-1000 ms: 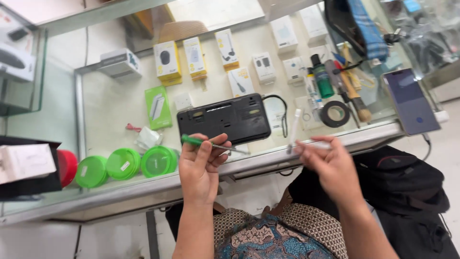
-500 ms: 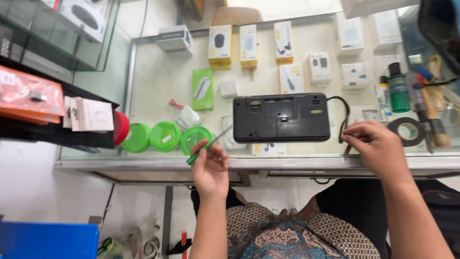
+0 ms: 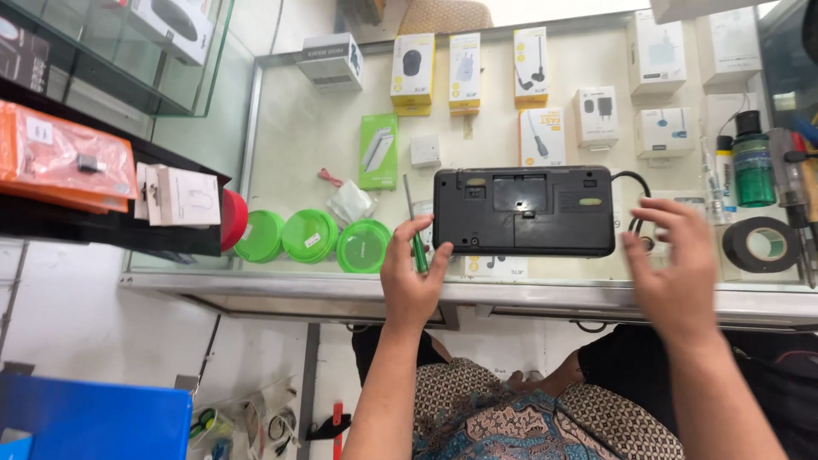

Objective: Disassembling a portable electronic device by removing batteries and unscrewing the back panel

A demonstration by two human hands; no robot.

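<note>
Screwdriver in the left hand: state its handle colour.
Green handle on the screwdriver, gripped by the left hand; seen best in the head view.

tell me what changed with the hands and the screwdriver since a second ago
The left hand turned the green-handled screwdriver from lying sideways to pointing away, shaft up beside the black device. The right hand let go of the small pale thing it pinched and now spreads open by the device's right end, near the black cable. The device and green lids stayed put.
</note>
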